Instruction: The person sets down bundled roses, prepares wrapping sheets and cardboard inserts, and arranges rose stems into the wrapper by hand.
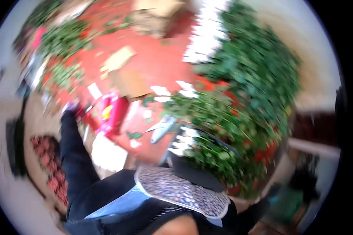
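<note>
Neither my left hand nor my right hand can be made out in this blurred view. A small patch of bare skin (pixel 180 226) shows at the bottom edge, too cropped to identify. Across my lap lies a floral cloth (pixel 180 192) with a pale border, beside a black flap (pixel 196 172). Just beyond it, green leafy stems (pixel 219 156) lie with white-wrapped ends (pixel 184 139). A pale blue-grey pointed object (pixel 162 128) rests on the red floor surface (pixel 161 58) nearby.
A large pile of leafy stems (pixel 259 66) and a row of white wraps (pixel 208 33) lie upper right. Brown cardboard (pixel 129 83), a bright pink item (pixel 113 113) and a cardboard stack (pixel 155 17) are farther left. More greenery (pixel 64 37) lies at the upper left.
</note>
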Tool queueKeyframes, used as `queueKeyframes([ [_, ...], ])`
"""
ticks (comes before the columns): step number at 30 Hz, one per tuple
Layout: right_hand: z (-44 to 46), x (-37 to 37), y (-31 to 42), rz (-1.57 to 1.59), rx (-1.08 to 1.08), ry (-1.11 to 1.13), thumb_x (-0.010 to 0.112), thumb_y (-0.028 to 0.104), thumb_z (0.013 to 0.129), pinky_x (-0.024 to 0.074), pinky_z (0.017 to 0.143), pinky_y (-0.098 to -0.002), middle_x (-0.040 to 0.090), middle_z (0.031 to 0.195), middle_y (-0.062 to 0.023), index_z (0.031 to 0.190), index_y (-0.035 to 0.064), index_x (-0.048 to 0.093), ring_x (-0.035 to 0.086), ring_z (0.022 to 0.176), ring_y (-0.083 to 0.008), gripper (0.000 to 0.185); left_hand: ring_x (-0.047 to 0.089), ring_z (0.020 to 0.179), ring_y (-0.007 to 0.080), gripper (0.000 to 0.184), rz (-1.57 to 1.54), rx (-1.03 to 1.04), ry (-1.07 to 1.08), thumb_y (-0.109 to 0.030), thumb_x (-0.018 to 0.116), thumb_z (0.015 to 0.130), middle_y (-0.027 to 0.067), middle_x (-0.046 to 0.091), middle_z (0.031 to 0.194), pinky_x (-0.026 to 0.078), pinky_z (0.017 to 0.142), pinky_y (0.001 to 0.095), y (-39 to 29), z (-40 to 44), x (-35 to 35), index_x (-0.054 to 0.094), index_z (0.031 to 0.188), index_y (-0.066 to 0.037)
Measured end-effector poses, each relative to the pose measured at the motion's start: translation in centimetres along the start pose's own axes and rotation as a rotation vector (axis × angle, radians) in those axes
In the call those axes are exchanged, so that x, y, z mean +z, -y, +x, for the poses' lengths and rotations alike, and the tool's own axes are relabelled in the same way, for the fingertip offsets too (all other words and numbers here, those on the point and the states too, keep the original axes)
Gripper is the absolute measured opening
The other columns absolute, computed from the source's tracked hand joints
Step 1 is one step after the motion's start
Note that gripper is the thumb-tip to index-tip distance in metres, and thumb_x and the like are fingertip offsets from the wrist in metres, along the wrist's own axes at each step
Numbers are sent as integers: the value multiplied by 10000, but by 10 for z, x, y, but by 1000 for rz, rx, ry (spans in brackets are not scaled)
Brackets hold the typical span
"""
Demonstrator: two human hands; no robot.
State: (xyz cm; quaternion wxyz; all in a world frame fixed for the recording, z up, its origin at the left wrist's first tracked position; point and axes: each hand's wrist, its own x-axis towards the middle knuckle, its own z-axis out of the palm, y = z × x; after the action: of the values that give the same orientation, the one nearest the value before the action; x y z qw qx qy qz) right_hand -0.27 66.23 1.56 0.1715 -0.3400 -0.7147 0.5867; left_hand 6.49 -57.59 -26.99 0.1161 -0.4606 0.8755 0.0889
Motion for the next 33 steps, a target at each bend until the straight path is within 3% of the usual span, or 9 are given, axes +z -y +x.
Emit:
queueKeyframes([
  [4, 68, 134, 44, -32, -97, 331, 466, 314, 1003, 417, 996, -364, 567, 1297, -75, 1383, 43, 483, 546, 1168, -202, 468, 677, 809, 272, 216, -421, -55, -91, -256, 727, 764, 127, 698, 840, 537, 756, 360, 11, -16, -15, 675, 914, -109],
  [9, -18, 287, 98, -141, -129, 418, 561, 260, 980, 499, 923, -294, 632, 1177, -66, 1294, 10, 564, 605, 1056, -160, 402, 689, 890, 235, 369, -352, 175, 70, -406, 717, 761, 112, 711, 918, 534, 790, 364, -8, 13, -5, 677, 969, -103],
  [10, -42, 311, 110, -138, -230, 473, 566, 253, 979, 499, 911, -290, 636, 1165, -70, 1289, -2, 562, 608, 1034, -166, 402, 683, 947, 254, 438, -30, 195, 19, -401, 712, 757, 124, 707, 1000, 526, 847, 366, -29, 16, -18, 668, 1065, -93],
  [11, -66, 335, 123, -130, -331, 526, 571, 247, 979, 500, 899, -286, 640, 1153, -73, 1284, -14, 560, 611, 1013, -172, 402, 654, 1042, 278, 516, -75, 139, -52, -337, 719, 752, 141, 683, 1106, 507, 913, 371, -83, -21, -70, 626, 1194, -88],
  [15, -86, 408, 163, -289, -476, 736, 541, 150, 989, 473, 848, -241, 658, 1112, -51, 1236, 12, 606, 605, 946, -111, 290, 574, 1148, 317, 582, -359, 434, -501, 12, 635, 753, 146, 592, 1243, 443, 1001, 394, -42, 20, -24, 533, 1319, -79],
  [16, -80, 429, 159, -421, -829, 834, 537, 83, 969, 468, 825, -237, 664, 1072, -34, 1199, 6, 626, 603, 927, -103, 258, 562, 1168, 296, 558, -394, 532, -514, 23, 620, 774, 137, 589, 1253, 424, 1015, 388, -61, 7, -38, 528, 1317, -68],
  [20, -60, 514, 148, -770, -1346, 827, 560, 80, 872, 499, 874, -372, 670, 1057, -163, 1162, 49, 632, 643, 962, -319, 301, 576, 1130, 280, 426, -628, 819, -424, 14, 600, 806, 146, 606, 1190, 423, 1002, 381, -171, -82, -112, 568, 1228, -23],
  [24, -5, 593, 124, -1207, -1265, 624, 533, 140, 868, 489, 876, -445, 655, 1067, -175, 1164, 102, 619, 606, 1005, -369, 311, 579, 1114, 336, 413, -518, 1151, -354, 10, 636, 735, 167, 608, 1146, 439, 986, 407, -280, -199, -186, 587, 1144, -7],
  [33, -9, 593, 124, -1312, -1146, 615, 625, 244, 840, 450, 894, -479, 657, 1074, -131, 1152, 122, 604, 602, 1043, -336, 335, 601, 1038, 330, 373, -617, 1143, 37, 33, 628, 754, 176, 597, 1124, 475, 907, 385, -338, -280, -165, 570, 1120, -5],
])
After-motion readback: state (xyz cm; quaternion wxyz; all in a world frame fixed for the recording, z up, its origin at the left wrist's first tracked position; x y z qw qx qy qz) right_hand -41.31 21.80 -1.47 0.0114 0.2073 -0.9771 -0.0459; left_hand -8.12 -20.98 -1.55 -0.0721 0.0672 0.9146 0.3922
